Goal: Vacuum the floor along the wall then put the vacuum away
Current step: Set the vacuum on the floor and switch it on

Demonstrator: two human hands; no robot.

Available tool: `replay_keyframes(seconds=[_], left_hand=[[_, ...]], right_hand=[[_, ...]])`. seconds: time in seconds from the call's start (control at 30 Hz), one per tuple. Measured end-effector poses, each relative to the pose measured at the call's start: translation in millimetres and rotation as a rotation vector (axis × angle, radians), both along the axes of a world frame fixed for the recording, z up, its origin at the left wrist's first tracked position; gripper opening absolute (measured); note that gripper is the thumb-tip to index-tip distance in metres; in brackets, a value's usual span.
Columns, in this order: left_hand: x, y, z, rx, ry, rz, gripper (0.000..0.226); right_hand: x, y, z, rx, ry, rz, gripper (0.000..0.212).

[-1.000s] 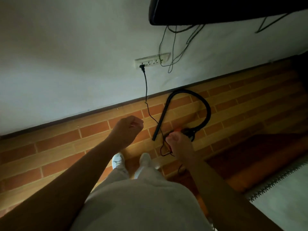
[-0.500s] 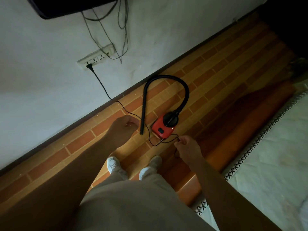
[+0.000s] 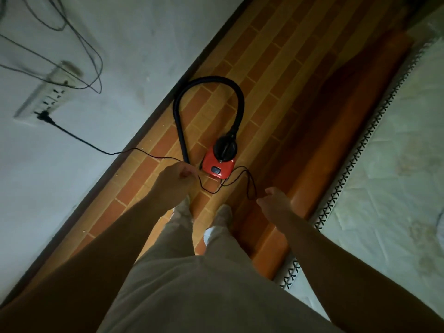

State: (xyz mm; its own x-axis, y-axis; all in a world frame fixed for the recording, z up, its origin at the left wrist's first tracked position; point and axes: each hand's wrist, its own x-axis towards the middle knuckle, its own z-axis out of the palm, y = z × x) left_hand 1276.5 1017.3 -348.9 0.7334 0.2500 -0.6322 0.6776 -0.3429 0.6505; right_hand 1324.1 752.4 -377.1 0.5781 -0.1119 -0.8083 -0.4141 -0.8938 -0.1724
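Observation:
A small red vacuum (image 3: 218, 165) sits on the brick-patterned floor (image 3: 271, 75) just ahead of my feet. Its black hose (image 3: 209, 80) loops up toward the wall and back down to a straight nozzle beside the body. The thin black power cord (image 3: 79, 138) runs from a plug in the white wall socket strip (image 3: 45, 97) down across the floor. My left hand (image 3: 176, 180) pinches this cord left of the vacuum. A loop of the same cord hangs down to the fingertips of my right hand (image 3: 274, 200), below and right of the vacuum.
The white wall (image 3: 134, 44) with a dark skirting runs diagonally on the left. Loose thin cables (image 3: 79, 39) hang on it above the socket strip. A mattress (image 3: 396, 152) with a patterned border on an orange wooden frame (image 3: 298, 200) closes the right side, leaving a narrow floor strip.
The view has swung left and closer, so the vacuum now lies straight ahead. Both hands moved apart along the cord, with my right hand drawing a loop out to the right.

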Motion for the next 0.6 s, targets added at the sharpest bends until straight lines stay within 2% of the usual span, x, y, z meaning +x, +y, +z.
replay_keyframes(seconds=[0.2,0.3,0.4,0.5,0.6], left_hand=[[44,9,-46,-0.052,0.065,-0.151,0.019],[65,11,-76,-0.045,0.102,-0.185,0.018],[85,6,-118,-0.054,0.149,-0.172,0.021],[105,-6,-171,-0.029,0.161,-0.178,0.024],[129,-20,-235,0.013,0.111,-0.213,0.012]], right_hand=[[23,18,-32,0.021,-0.008,-0.2,0.037],[35,24,-58,0.063,0.025,-0.314,0.042],[57,21,-98,0.041,0.022,-0.225,0.055],[83,19,-160,0.06,0.079,-0.18,0.058],[114,20,-230,0.069,0.105,-0.11,0.053]])
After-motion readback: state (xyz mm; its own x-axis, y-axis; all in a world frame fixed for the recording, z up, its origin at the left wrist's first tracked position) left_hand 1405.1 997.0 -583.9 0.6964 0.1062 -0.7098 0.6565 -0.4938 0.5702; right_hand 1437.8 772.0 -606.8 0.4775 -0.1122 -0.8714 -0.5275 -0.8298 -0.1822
